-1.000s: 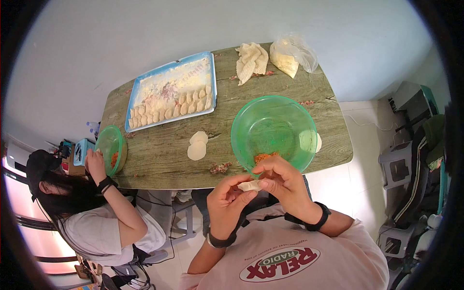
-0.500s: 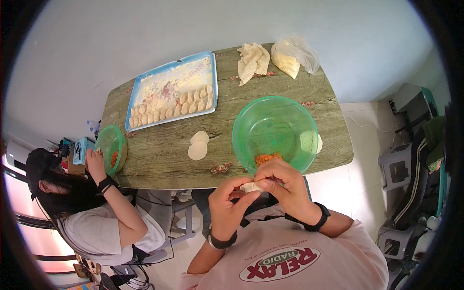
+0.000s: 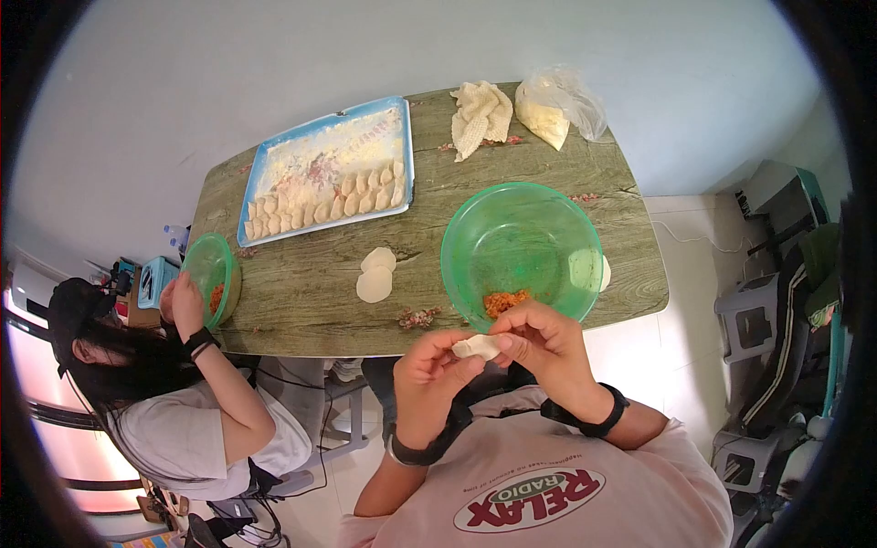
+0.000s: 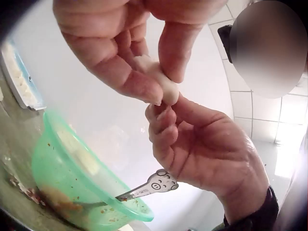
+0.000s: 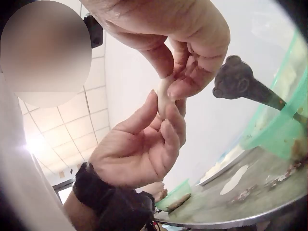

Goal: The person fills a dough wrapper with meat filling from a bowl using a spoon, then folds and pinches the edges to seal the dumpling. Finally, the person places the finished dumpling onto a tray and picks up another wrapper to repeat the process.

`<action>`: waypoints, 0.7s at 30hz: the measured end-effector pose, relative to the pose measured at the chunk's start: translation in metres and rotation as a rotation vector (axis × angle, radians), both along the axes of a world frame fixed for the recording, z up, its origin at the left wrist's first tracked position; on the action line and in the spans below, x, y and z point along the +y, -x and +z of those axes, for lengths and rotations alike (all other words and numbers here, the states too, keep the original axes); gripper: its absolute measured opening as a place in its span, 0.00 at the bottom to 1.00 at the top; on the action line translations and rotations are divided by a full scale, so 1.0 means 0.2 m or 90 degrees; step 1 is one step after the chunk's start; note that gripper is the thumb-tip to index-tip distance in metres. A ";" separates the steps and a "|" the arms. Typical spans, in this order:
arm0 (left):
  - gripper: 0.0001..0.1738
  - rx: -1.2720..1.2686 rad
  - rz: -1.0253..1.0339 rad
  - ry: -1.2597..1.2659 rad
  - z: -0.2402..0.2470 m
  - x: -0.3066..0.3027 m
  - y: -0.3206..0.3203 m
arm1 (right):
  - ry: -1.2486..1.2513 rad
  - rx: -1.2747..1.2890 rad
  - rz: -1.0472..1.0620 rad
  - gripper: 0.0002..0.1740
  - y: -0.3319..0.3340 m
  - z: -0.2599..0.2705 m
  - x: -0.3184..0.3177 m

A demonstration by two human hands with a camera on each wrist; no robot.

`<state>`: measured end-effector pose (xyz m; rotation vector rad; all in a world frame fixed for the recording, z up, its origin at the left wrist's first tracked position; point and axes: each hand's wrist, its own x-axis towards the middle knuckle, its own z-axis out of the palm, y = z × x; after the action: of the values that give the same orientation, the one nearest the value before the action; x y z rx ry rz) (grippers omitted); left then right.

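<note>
A pale dumpling [image 3: 477, 346] is held between both hands, in front of the big green bowl [image 3: 523, 186]. My left hand [image 3: 429, 376] pinches one end of it between thumb and fingers. At the other end, my right hand [image 3: 550, 354] pinches the dough edge. In the left wrist view the dumpling [image 4: 163, 85] looks folded and plump, fingertips of both hands pressed against it. Orange filling [image 3: 504, 302] lies low inside the bowl. A spoon with an animal-face handle [image 4: 162, 183] leans over the bowl's rim.
Two round wrappers [image 3: 375, 284] lie left of the bowl. Behind them stands a blue-rimmed tray [image 3: 409, 146] with floured rows of dumplings [image 3: 322, 212]. A cloth [image 3: 480, 119] and a plastic bag [image 3: 545, 114] lie at the back. Another person [image 3: 210, 420] sits left by a smaller green bowl [image 3: 236, 283].
My hands stay together at the dumpling, fingers shifting slightly along its edge, and more of the dumpling shows now. The other person's hand has moved slightly up and right, over the smaller bowl.
</note>
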<state>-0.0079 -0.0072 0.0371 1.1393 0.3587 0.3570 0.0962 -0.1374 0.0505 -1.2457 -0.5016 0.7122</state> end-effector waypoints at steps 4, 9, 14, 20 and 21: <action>0.16 -0.003 -0.013 -0.052 0.01 -0.01 0.00 | 0.042 -0.129 -0.018 0.05 -0.01 -0.04 0.00; 0.16 0.026 -0.010 -0.114 0.03 -0.03 0.00 | 0.123 -0.422 -0.053 0.03 -0.02 0.00 0.00; 0.15 0.034 0.007 -0.046 0.02 -0.02 0.00 | -0.019 -0.033 -0.033 0.07 0.00 0.02 0.01; 0.14 -0.036 0.053 -0.187 0.04 -0.02 -0.01 | -0.050 0.083 0.067 0.16 -0.02 -0.02 -0.01; 0.13 -0.019 0.060 -0.168 0.05 -0.02 -0.01 | -0.051 0.097 0.071 0.16 -0.02 -0.02 -0.01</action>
<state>-0.0068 -0.0118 0.0470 1.3756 0.3458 0.5150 0.0996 -0.1386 0.0463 -1.0860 -0.4712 0.8664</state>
